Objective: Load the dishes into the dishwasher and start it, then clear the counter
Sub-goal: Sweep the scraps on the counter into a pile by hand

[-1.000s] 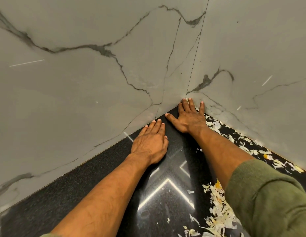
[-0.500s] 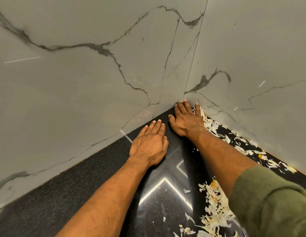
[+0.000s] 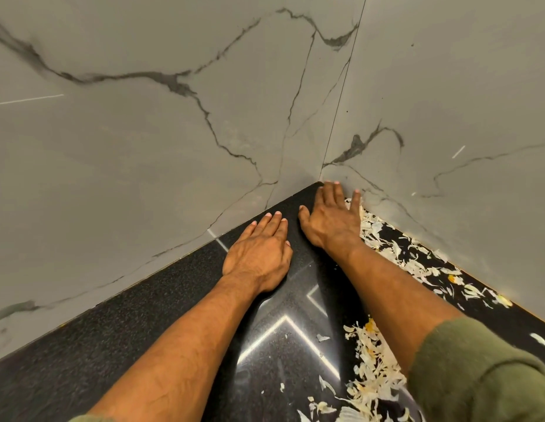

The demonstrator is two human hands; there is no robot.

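Both hands flat on the black bench [image 3: 118, 339], fingers straight, gripping nothing. Right hand [image 3: 332, 220] reaches into the corner of the marble walls [image 3: 143, 147], fingers spread, touching pale peel scraps [image 3: 374, 367] strewn along the right wall. Left hand [image 3: 259, 257] beside it, fingers together.

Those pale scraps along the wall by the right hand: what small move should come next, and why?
Probably the right hand should sweep toward the person, dragging the scraps out of the corner. It lies flat on the black counter with fingertips at the wall, the scraps beside it and more heaped nearer. The left hand rests flat, holding nothing.
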